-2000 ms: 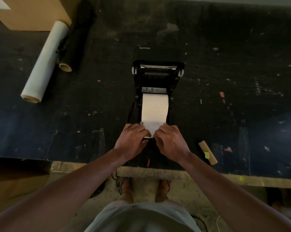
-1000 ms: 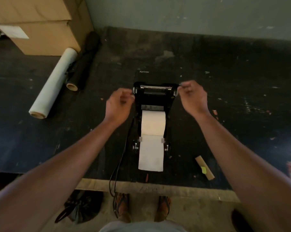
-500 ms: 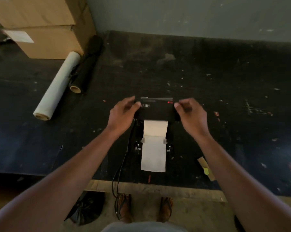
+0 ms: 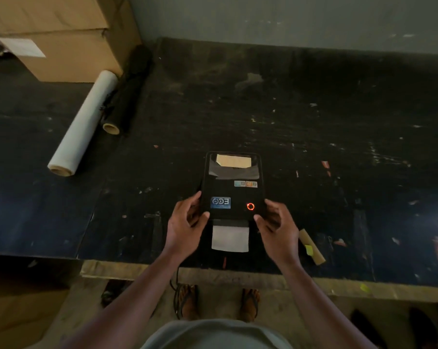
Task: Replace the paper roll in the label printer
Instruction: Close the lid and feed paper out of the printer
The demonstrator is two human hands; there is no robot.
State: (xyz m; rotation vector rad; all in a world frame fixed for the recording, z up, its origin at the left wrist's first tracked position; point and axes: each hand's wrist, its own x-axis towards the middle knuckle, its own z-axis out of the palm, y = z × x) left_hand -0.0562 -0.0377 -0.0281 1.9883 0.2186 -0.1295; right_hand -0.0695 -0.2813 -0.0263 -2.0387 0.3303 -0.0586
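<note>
Both hands, left and right, half-curled, press the near corners of the closed printer on the counter, paper jutting between them — rigid casing, best held at its sides; flimsy paper likely tears easily.

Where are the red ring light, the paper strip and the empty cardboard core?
red ring light [image 4: 250,206], head view, ring's rim
paper strip [image 4: 230,238], head view, strip's middle
empty cardboard core [image 4: 312,247], head view, mid-tube

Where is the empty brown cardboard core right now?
In the head view, the empty brown cardboard core lies on the black tabletop near its front edge, just right of the right hand.
</note>
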